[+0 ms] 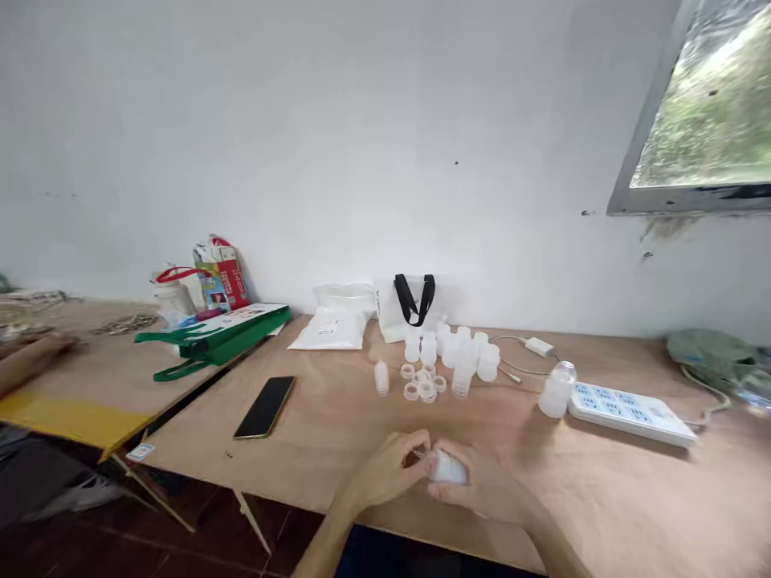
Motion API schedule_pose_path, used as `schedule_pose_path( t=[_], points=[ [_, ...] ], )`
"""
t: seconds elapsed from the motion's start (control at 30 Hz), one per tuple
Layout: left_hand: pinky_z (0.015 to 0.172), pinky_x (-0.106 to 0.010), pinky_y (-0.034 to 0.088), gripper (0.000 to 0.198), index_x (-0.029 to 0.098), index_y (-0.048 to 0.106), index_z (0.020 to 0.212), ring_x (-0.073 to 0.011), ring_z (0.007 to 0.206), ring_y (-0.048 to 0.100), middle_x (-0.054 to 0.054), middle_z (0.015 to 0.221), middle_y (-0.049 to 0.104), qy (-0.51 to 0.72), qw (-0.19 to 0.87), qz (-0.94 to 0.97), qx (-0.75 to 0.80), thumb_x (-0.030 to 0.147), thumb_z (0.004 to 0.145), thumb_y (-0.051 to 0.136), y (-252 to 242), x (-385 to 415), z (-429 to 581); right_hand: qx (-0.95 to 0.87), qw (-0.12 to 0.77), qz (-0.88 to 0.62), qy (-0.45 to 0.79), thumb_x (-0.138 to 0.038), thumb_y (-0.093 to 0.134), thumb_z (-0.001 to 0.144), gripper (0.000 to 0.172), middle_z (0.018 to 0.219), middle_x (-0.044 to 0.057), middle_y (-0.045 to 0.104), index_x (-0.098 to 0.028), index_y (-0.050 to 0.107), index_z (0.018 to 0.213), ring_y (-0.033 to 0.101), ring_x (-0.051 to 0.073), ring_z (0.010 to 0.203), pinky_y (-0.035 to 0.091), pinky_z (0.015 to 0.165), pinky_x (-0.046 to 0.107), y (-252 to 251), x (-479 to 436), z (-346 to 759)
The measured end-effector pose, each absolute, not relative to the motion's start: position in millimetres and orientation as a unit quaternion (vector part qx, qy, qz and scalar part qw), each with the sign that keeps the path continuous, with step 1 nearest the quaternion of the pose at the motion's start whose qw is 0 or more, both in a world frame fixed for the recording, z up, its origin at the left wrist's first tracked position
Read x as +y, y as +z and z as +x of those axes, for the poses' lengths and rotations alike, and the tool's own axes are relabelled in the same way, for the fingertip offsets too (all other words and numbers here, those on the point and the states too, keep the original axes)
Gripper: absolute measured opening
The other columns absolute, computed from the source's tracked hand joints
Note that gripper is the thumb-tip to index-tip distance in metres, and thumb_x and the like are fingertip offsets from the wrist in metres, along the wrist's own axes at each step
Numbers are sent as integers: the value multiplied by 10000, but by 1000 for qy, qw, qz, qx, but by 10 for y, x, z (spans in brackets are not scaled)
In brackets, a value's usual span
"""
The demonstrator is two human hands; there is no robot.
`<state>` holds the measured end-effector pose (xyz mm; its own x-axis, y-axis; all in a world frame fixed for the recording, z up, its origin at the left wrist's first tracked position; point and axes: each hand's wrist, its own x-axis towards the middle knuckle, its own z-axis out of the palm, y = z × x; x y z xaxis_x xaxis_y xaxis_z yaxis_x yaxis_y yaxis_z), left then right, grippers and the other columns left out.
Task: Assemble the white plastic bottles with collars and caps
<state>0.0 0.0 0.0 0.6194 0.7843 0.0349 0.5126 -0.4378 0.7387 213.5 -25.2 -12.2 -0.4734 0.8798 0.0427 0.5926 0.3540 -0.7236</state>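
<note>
My right hand (482, 486) is wrapped round a small white translucent plastic bottle (449, 469) at the near side of the table. At the bottle's left end, the fingers of my left hand (389, 470) are closed in a pinch; what lies between the fingertips is too small to name. Beyond my hands lies a loose group of white plastic rings (427, 391). A slim pointed nozzle-like piece (381, 378) stands left of the rings, and a stack of clear ribbed pieces (462, 380) is to their right. Several frosted white cups or bottles (487, 363) stand behind.
A black phone (264, 408) lies to the left. At the right, a bottle with a clear dome (557, 390) stands beside a power strip (630, 413). Against the wall are white packets (332, 327) and a paper bag (390, 317). Another person's arm (30, 361) rests far left.
</note>
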Motion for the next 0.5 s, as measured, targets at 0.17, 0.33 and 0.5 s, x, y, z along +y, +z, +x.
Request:
schedule_pose_path(
  t=[0.17, 0.33, 0.5],
  points=[
    [770, -233, 370, 183, 209, 493, 794, -154, 833, 496, 37, 823, 572, 174, 357, 840, 371, 334, 922, 530, -25, -64, 89, -799, 182, -449, 356, -432, 727, 815, 237, 985, -42, 764, -289, 676, 997, 683, 203, 878, 444, 745, 247, -132, -249, 2285],
    [641, -238, 296, 208, 196, 457, 737, -114, 670, 414, 59, 689, 477, 205, 353, 835, 369, 271, 926, 504, -100, -21, 136, -808, 161, -495, 277, -360, 685, 813, 199, 933, -20, 777, -300, 672, 1002, 694, 234, 849, 421, 721, 271, -85, -274, 2236],
    [576, -226, 307, 325, 197, 528, 831, -103, 590, 409, 57, 642, 470, 240, 463, 791, 321, 465, 1004, 469, -120, 15, 95, -796, 202, -488, 296, -361, 682, 821, 135, 839, -21, 729, -268, 652, 914, 643, 206, 768, 395, 667, 266, -62, -258, 2235]
  ],
)
